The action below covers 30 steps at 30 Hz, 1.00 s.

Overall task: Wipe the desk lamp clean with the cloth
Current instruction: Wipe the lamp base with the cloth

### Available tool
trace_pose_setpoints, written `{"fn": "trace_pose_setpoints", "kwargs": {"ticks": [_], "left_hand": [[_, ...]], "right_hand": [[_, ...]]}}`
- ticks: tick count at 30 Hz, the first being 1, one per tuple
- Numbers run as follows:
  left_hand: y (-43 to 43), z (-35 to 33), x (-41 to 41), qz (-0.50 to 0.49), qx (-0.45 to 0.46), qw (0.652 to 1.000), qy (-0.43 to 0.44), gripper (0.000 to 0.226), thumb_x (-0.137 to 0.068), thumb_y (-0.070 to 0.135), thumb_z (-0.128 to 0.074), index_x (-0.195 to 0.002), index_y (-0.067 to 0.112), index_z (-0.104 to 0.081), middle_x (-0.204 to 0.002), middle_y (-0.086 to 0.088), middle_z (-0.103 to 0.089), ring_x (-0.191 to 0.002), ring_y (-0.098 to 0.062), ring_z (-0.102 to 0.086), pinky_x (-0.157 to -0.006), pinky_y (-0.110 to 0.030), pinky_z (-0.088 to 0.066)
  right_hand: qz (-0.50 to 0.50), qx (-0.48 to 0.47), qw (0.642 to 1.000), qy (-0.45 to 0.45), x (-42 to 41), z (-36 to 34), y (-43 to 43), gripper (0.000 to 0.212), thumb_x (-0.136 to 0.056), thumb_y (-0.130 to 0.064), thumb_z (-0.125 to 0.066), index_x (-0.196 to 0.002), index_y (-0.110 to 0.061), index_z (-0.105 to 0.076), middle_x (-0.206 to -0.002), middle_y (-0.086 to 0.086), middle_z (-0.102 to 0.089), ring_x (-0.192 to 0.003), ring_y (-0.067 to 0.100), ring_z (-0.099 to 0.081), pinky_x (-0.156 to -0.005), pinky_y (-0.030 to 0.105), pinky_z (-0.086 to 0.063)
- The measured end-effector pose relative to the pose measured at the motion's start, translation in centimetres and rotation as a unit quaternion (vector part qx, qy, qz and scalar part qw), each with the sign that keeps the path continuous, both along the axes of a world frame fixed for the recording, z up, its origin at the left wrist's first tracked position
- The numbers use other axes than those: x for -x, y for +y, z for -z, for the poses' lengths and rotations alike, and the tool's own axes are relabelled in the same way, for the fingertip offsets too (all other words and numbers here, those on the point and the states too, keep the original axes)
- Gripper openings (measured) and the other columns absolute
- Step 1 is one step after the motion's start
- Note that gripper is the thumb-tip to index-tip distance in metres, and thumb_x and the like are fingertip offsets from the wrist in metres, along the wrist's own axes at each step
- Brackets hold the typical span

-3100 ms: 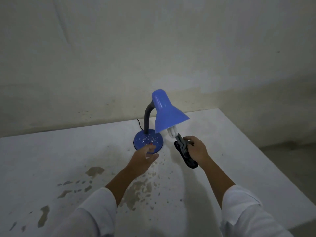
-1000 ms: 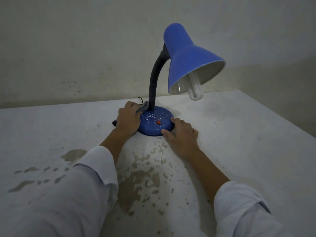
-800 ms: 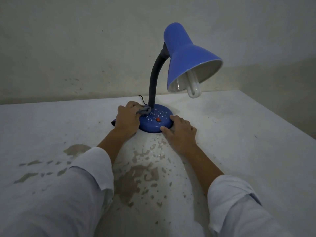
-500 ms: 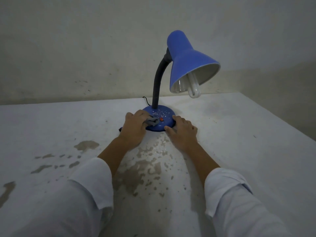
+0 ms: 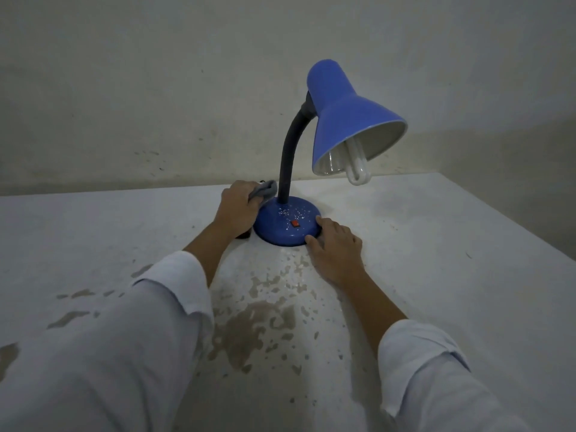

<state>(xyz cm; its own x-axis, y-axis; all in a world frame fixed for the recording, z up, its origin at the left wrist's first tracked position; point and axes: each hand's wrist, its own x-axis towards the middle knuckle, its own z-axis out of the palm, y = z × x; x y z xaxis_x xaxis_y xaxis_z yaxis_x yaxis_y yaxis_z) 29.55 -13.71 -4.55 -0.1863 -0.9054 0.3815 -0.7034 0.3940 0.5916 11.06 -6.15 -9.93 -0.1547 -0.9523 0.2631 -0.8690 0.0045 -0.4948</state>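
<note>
A blue desk lamp (image 5: 346, 116) stands on the table, with a dark flexible neck (image 5: 288, 157) and a round blue base (image 5: 288, 221) speckled with white bits and bearing a small red switch. My left hand (image 5: 238, 208) is closed around a grey cloth (image 5: 265, 191), pressing it at the back left of the base beside the neck. My right hand (image 5: 335, 247) lies flat against the base's front right edge, its fingers touching the rim.
The white table (image 5: 436, 244) has worn, peeling patches in front of me. A plain wall rises just behind the lamp. The table's right edge runs diagonally at the far right. A dark cord end shows behind my left hand.
My left hand with the cloth has slid from the front of the base back to its rear left by the neck. My right hand stays on the base's front edge.
</note>
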Motion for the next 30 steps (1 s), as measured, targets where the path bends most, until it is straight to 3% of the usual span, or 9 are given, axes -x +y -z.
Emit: {"fn": "trace_pose_setpoints", "kwargs": {"ticks": [3,7,10,14,20,23,27,30], "left_hand": [[-1.2,1.0,1.2,-0.023,-0.02,0.999,-0.022,0.022,-0.092,0.019,-0.05,-0.072,0.012,-0.056,-0.078,-0.007,-0.059,-0.077,-0.028,-0.059,-0.067,-0.03,-0.039],[-1.1,3.4,0.9,-0.043,-0.004,0.998,-0.052,0.024,-0.093,0.019,-0.049,-0.108,0.012,-0.066,-0.11,-0.01,-0.065,-0.1,-0.029,-0.059,-0.084,-0.034,-0.05],[1.2,3.3,0.9,-0.028,0.042,0.998,-0.035,0.025,-0.089,0.008,-0.05,-0.108,0.009,-0.066,-0.111,-0.012,-0.065,-0.105,-0.029,-0.058,-0.091,-0.042,-0.047],[3.9,2.9,1.1,0.022,0.034,0.998,-0.048,0.027,-0.091,0.006,-0.051,-0.114,0.009,-0.065,-0.116,-0.015,-0.064,-0.105,-0.029,-0.059,-0.099,-0.038,-0.044],[7.6,2.0,0.9,0.05,-0.049,0.997,-0.036,0.021,-0.092,0.009,-0.048,-0.101,-0.001,-0.064,-0.102,-0.02,-0.064,-0.092,-0.031,-0.059,-0.088,-0.039,-0.048],[9.1,1.6,1.1,0.055,-0.088,0.994,-0.025,0.02,-0.094,0.011,-0.043,-0.098,0.001,-0.06,-0.096,-0.018,-0.061,-0.085,-0.024,-0.053,-0.081,-0.033,-0.043],[10.7,0.7,2.1,0.035,-0.078,0.99,0.109,0.017,-0.092,0.013,-0.05,-0.108,0.008,-0.054,-0.095,0.0,-0.054,-0.087,-0.016,-0.053,-0.072,-0.017,-0.039],[11.9,-0.2,3.5,0.029,-0.08,0.979,0.187,0.013,-0.09,0.017,-0.056,-0.102,0.012,-0.05,-0.087,0.006,-0.053,-0.075,-0.003,-0.049,-0.058,-0.004,-0.041]], "right_hand": [[0.0,0.008,1.0,-0.001,0.1,0.1,-0.2,0.049,-0.093,-0.04,-0.041,-0.138,-0.022,-0.036,-0.14,0.001,-0.047,-0.129,0.022,-0.04,-0.109,0.041,-0.025],[-0.002,0.015,1.0,0.001,0.1,0.3,-0.3,0.048,-0.093,-0.04,-0.042,-0.137,-0.022,-0.036,-0.14,0.001,-0.047,-0.129,0.022,-0.04,-0.108,0.041,-0.025],[0.0,0.012,1.0,-0.002,0.0,0.2,-0.3,0.048,-0.093,-0.039,-0.043,-0.137,-0.021,-0.037,-0.141,0.001,-0.047,-0.129,0.023,-0.039,-0.108,0.041,-0.025],[0.003,-0.008,1.0,-0.008,0.0,-0.1,-0.1,0.05,-0.092,-0.039,-0.043,-0.138,-0.022,-0.036,-0.141,0.002,-0.047,-0.129,0.025,-0.04,-0.108,0.042,-0.025],[-0.044,-0.061,0.995,-0.068,0.2,-1.4,1.0,0.052,-0.094,-0.031,-0.044,-0.142,-0.015,-0.034,-0.144,0.01,-0.045,-0.13,0.029,-0.042,-0.111,0.041,-0.029],[-0.07,-0.042,0.989,-0.125,0.0,-1.9,2.3,0.042,-0.093,-0.022,-0.046,-0.134,-0.013,-0.043,-0.138,0.011,-0.049,-0.126,0.027,-0.044,-0.108,0.036,-0.033],[-0.068,0.07,0.974,-0.203,-0.6,-2.5,5.1,0.021,-0.094,-0.016,-0.044,-0.103,-0.008,-0.061,-0.107,0.011,-0.066,-0.097,0.023,-0.058,-0.085,0.028,-0.044],[-0.064,0.094,0.943,-0.314,-1.2,-3.5,6.7,0.03,-0.097,-0.024,-0.039,-0.092,-0.006,-0.062,-0.092,0.01,-0.068,-0.087,0.024,-0.063,-0.08,0.033,-0.05]]}}
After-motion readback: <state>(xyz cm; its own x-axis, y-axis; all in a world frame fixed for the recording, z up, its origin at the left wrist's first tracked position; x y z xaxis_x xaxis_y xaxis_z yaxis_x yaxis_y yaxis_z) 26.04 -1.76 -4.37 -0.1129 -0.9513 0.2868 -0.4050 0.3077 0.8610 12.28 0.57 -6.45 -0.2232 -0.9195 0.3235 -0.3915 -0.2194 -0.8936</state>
